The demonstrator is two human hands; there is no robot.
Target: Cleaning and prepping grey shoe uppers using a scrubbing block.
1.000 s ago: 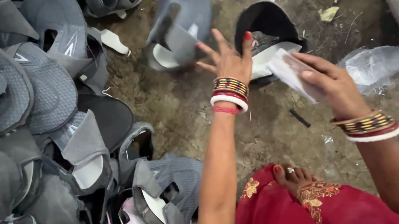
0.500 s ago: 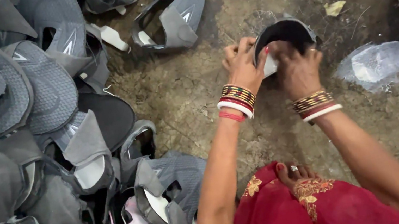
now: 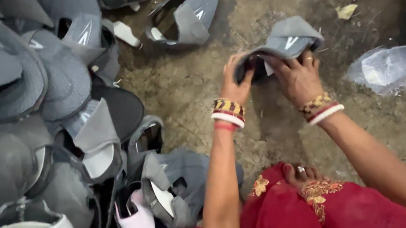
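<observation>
Holding a grey shoe upper point(image 3: 283, 43) between them, the left hand point(image 3: 234, 80) and right hand point(image 3: 297, 77) keep a closed grip on its near edge, above the dirt floor point(image 3: 192, 78).

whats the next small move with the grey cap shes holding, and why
Probably lift the grey cap a little off the floor. Both hands grip its open underside, the left hand at one edge and the right hand with fingers tucked inside, while the cap sits low over the dirt floor. Raising it would let the fingers work inside freely.
</observation>
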